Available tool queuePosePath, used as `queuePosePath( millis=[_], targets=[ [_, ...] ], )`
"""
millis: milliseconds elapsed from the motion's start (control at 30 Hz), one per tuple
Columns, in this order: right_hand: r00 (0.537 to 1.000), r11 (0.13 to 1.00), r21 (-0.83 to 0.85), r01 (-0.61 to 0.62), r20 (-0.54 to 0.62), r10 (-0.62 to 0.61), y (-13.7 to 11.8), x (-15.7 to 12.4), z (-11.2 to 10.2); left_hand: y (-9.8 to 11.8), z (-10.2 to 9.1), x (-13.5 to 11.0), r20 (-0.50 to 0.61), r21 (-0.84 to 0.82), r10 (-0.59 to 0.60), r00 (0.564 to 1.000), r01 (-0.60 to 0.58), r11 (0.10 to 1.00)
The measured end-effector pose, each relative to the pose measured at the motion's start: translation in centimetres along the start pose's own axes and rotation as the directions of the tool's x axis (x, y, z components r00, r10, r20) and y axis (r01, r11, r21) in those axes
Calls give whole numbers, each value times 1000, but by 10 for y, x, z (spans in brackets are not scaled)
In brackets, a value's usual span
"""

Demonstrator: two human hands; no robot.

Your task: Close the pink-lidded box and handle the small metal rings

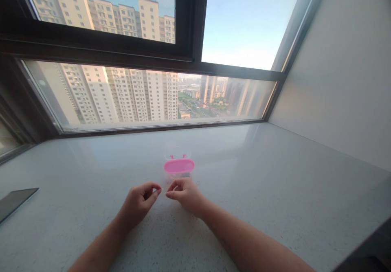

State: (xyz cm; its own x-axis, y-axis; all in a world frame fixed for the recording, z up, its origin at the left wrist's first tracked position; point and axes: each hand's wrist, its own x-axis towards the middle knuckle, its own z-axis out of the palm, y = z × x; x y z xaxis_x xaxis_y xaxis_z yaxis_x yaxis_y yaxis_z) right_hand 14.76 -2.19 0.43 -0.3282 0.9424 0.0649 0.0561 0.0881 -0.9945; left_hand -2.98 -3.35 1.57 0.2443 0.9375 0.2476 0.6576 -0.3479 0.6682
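My left hand (142, 202) and my right hand (185, 194) face each other low over the pale speckled sill, fingertips a small gap apart. Thumb and forefinger of the left are pinched, with a tiny pale bit at their tips, too small to name. The right makes a similar pinch; whatever it holds, if anything, cannot be made out. Just beyond the right hand stands a clear plastic box with a pink lid (179, 166) and a clear handle. Its lower front is partly hidden behind the right hand, and its contents are unclear.
A dark flat device (16, 200), like a tablet or phone, lies at the far left of the sill (275, 182). Dark window frames (195, 66) run along the back, with tall buildings outside. A white wall (345, 76) bounds the right side.
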Motion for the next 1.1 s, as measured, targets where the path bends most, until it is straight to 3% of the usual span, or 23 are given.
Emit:
queuePosePath(
  millis=[333,700,1100],
  targets=[
    [1000,998,-63,-2,-27,0,-4,-2,1,3,0,-1,-16,4,11,1000,-11,1000],
    [989,894,-444,68,-84,-117,-5,-9,4,3,0,-2,-22,7,12,1000,-12,1000],
    [985,861,-504,70,-100,-138,-2,-7,1,1,0,-1,-43,-4,9,999,-9,1000]
  ],
)
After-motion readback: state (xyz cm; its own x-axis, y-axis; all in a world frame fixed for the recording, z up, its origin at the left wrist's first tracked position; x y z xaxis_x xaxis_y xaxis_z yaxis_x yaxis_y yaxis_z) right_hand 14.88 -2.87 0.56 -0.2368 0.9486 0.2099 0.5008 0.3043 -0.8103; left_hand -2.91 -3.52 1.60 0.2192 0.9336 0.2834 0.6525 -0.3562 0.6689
